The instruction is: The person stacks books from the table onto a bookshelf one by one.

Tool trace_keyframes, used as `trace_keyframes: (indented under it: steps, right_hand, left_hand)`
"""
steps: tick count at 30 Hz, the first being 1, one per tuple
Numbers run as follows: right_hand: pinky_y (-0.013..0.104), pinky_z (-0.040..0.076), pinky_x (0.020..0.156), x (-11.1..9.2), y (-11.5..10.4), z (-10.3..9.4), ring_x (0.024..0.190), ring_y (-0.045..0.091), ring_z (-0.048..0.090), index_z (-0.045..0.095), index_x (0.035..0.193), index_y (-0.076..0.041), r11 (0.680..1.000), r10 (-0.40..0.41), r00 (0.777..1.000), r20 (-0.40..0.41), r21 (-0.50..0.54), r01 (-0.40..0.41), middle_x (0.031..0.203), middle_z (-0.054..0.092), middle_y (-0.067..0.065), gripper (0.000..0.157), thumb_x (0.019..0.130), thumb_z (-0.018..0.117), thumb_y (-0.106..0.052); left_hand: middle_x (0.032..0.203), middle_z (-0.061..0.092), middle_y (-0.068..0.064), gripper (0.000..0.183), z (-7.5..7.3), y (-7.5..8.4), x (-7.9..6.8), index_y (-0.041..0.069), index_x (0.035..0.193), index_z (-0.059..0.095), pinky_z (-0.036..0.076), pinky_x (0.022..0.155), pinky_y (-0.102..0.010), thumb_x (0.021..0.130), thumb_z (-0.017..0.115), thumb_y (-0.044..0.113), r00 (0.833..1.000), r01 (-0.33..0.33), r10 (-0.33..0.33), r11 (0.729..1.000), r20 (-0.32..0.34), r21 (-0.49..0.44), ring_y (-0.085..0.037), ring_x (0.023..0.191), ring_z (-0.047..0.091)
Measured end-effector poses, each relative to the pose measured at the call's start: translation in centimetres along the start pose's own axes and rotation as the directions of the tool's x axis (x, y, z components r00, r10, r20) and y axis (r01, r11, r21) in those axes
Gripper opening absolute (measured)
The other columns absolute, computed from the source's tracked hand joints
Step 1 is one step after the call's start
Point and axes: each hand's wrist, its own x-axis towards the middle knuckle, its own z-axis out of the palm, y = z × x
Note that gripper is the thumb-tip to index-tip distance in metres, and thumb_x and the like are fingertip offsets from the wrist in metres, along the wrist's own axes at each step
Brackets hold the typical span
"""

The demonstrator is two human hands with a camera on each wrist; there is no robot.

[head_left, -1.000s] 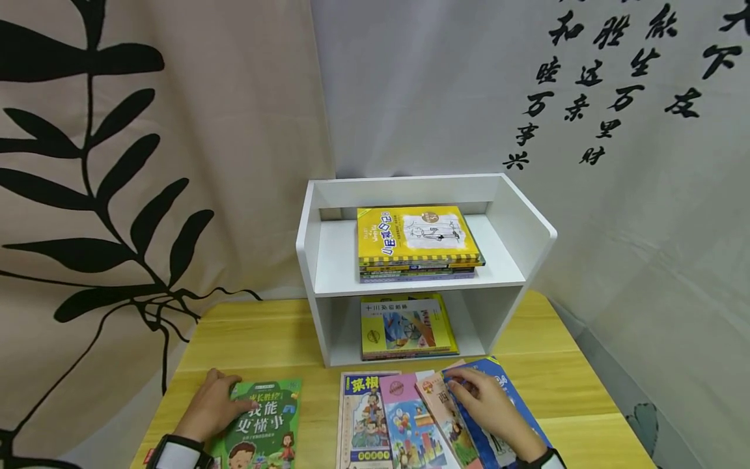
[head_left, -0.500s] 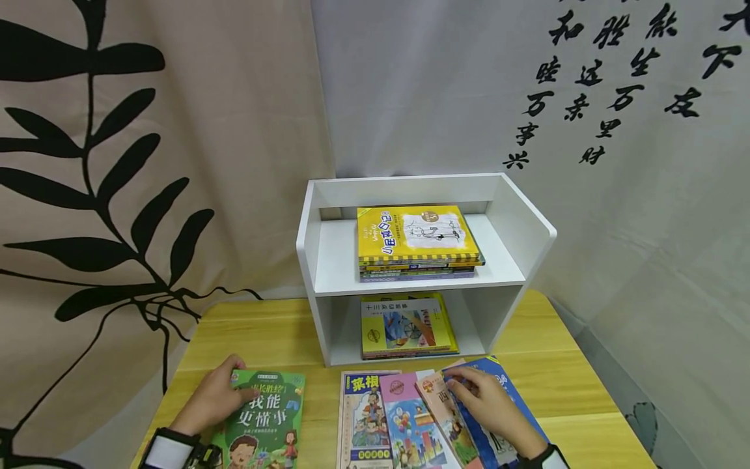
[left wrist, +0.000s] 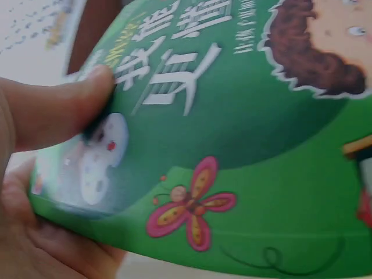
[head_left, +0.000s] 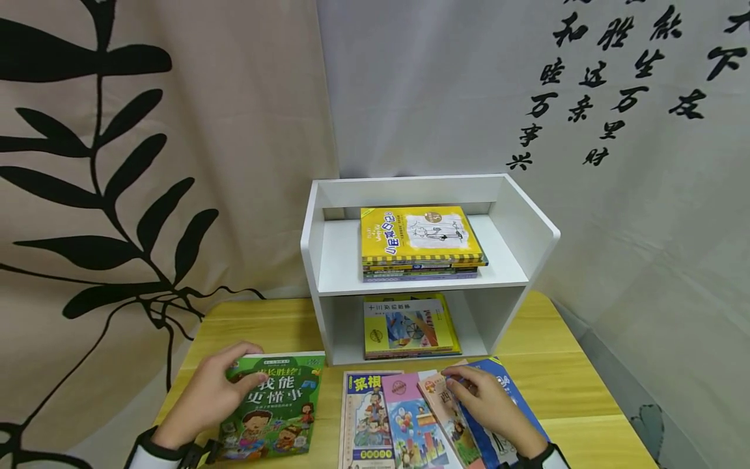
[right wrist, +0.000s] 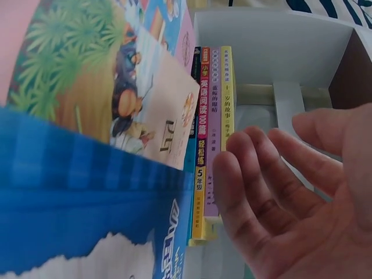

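Observation:
My left hand grips a green children's book by its left edge. In the left wrist view the thumb lies on the cover of the green book, and the fingers are underneath it. My right hand is at a blue book and a peach-coloured book on the right of the table. Its fingers are loosely bent with nothing between them, as the right wrist view of the right hand shows. Whether it touches the books cannot be told.
A white two-tier shelf stands at the back of the table. Yellow books are stacked on its upper tier, more books on its lower one. A pink book and a comic-covered book lie in front.
My left hand has raised the green book off the table and moved it right and toward the shelf. The right hand has stayed in place.

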Motion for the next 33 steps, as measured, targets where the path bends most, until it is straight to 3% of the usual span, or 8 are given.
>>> trace_keyframes:
  steps: [3,7,15,19,23,28,30,33]
  right_hand:
    - [0.031,0.052,0.059,0.0,-0.5,0.1,0.072,0.016,0.065,0.072,0.133,-0.018,1.000,-0.027,1.000,0.000,0.009,0.027,0.122,0.074,0.013,0.037,0.107,0.058,-0.040]
    - [0.032,0.056,0.064,0.4,-2.0,0.2,0.079,0.020,0.069,0.071,0.134,-0.025,0.997,-0.081,0.997,0.007,-0.010,0.081,0.119,0.075,0.007,0.035,0.106,0.058,-0.043]
    - [0.040,0.063,0.082,0.9,-7.4,1.0,0.103,0.015,0.071,0.064,0.143,-0.029,0.961,-0.277,0.958,0.070,0.031,0.276,0.130,0.073,0.000,0.037,0.107,0.060,-0.035]
    - [0.060,0.058,0.097,0.3,-9.8,1.8,0.131,0.029,0.062,0.048,0.159,-0.030,0.928,-0.373,0.918,0.132,0.051,0.370,0.156,0.058,0.006,0.062,0.102,0.070,-0.027]
    - [0.077,0.043,0.106,-0.3,-11.3,2.5,0.147,0.040,0.047,0.032,0.166,-0.038,0.936,-0.351,0.922,0.163,0.057,0.346,0.169,0.042,0.010,0.083,0.097,0.076,-0.032]
    - [0.057,0.058,0.100,0.0,-11.1,3.2,0.130,0.027,0.065,0.040,0.163,-0.030,0.911,-0.355,0.928,0.116,0.268,0.314,0.154,0.059,0.012,0.061,0.106,0.063,-0.024]
    - [0.040,0.064,0.081,0.1,-10.6,3.3,0.100,0.014,0.075,0.048,0.159,-0.024,0.886,-0.363,0.929,0.079,0.339,0.317,0.135,0.071,0.013,0.051,0.109,0.057,-0.017]
    - [0.031,0.056,0.057,0.0,-9.8,3.2,0.064,0.002,0.062,0.056,0.153,-0.018,0.865,-0.374,0.927,0.011,0.364,0.344,0.111,0.076,0.013,0.044,0.110,0.052,-0.009]
  left_hand:
    - [0.112,0.072,0.013,0.029,-0.2,1.2,-0.3,0.034,0.115,0.071,0.061,0.081,-0.046,0.089,0.085,0.030,0.989,-0.119,0.122,0.992,-0.086,0.040,-0.013,0.098,0.071]
    - [0.107,0.070,0.016,0.032,-0.2,2.9,-0.4,0.034,0.113,0.070,0.059,0.075,-0.037,0.087,0.086,0.026,0.960,-0.220,0.217,0.976,-0.176,0.002,-0.008,0.091,0.068]
    - [0.098,0.069,0.006,0.028,1.0,6.7,0.2,0.023,0.102,0.066,0.050,0.055,-0.027,0.086,0.086,0.012,0.930,-0.332,0.276,0.914,-0.242,-0.235,-0.012,0.070,0.059]
    - [0.095,0.067,0.005,0.029,2.3,8.2,0.6,0.020,0.105,0.067,0.043,0.046,-0.026,0.086,0.085,0.008,0.917,-0.360,0.278,0.885,-0.285,-0.295,-0.011,0.065,0.056]
    - [0.096,0.066,0.003,0.025,3.9,9.4,1.2,0.019,0.106,0.067,0.038,0.041,-0.025,0.089,0.083,0.011,0.922,-0.354,0.255,0.859,-0.292,-0.370,-0.010,0.059,0.052]
    - [0.100,0.067,-0.005,0.023,5.4,10.2,1.4,0.013,0.107,0.066,0.034,0.033,-0.023,0.091,0.081,0.010,0.936,-0.311,0.179,0.824,-0.304,-0.474,-0.004,0.044,0.039]
    - [0.101,0.067,-0.009,0.024,5.9,10.4,1.4,0.009,0.110,0.064,0.046,0.039,-0.022,0.092,0.080,0.007,0.945,-0.279,0.130,0.802,-0.301,-0.529,-0.001,0.049,0.051]
    - [0.103,0.068,-0.016,0.027,6.5,10.6,1.4,0.005,0.115,0.061,0.062,0.058,-0.028,0.093,0.078,0.006,0.962,-0.218,0.059,0.758,-0.268,-0.614,-0.008,0.070,0.071]
